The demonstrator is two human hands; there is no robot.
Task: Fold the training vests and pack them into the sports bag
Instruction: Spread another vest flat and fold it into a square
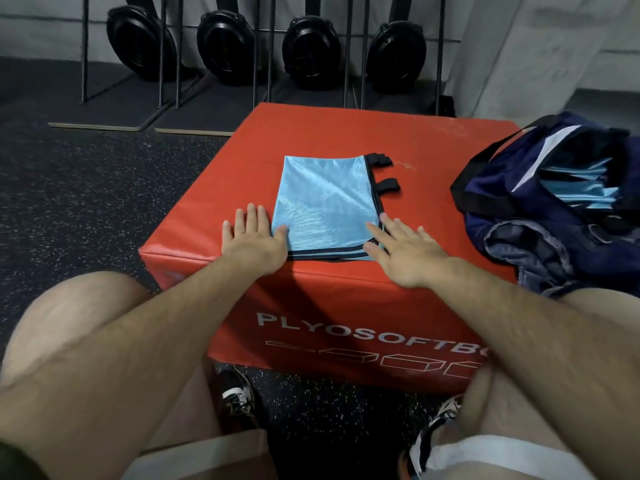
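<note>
A light blue training vest with black trim lies folded into a flat rectangle on top of a red foam box; two black straps stick out at its right edge. My left hand lies flat with fingers spread at the vest's near left corner, thumb on the fabric. My right hand lies flat with fingers spread over the near right corner. A dark blue sports bag sits open on the box's right side, with several folded light blue vests inside it.
The red box stands on dark speckled rubber flooring. Black weight plates on metal racks line the wall behind it. My bare knees and dark shoes are at the near side of the box.
</note>
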